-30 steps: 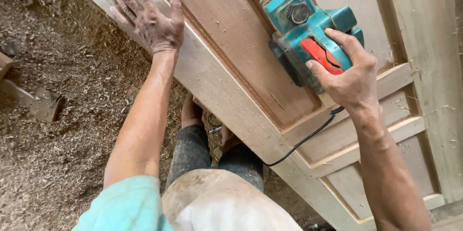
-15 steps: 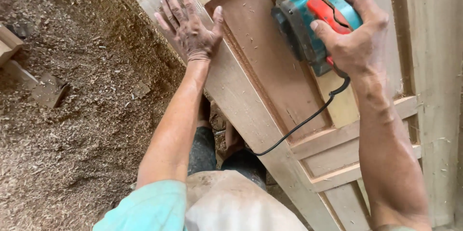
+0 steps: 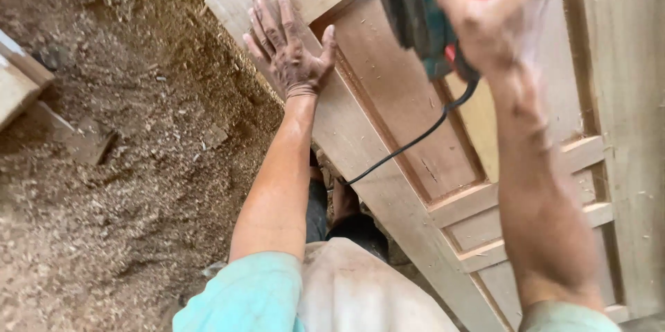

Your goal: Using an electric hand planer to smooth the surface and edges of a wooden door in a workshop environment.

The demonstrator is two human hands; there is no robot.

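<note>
The sawdust-covered floor (image 3: 104, 186) is seen at the left. The left hand (image 3: 291, 48) is laid flat, fingers spread, on the wooden door frame (image 3: 360, 138). The teal electric planer (image 3: 422, 13) is gripped by the right hand (image 3: 499, 20) above the panel, its black cord (image 3: 409, 145) trailing down.

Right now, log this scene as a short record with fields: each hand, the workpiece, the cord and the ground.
left hand: flat, fingers spread, palm pressed on the door's outer frame rail
right hand: gripping the handle of a teal and red electric planer, above the door
wooden panel door: unfinished, lying across the view, recessed panels showing
power cord: black, hangs from the planer across the panel, over the door's edge
ground: covered in sawdust and shavings, wood offcuts at left
</note>
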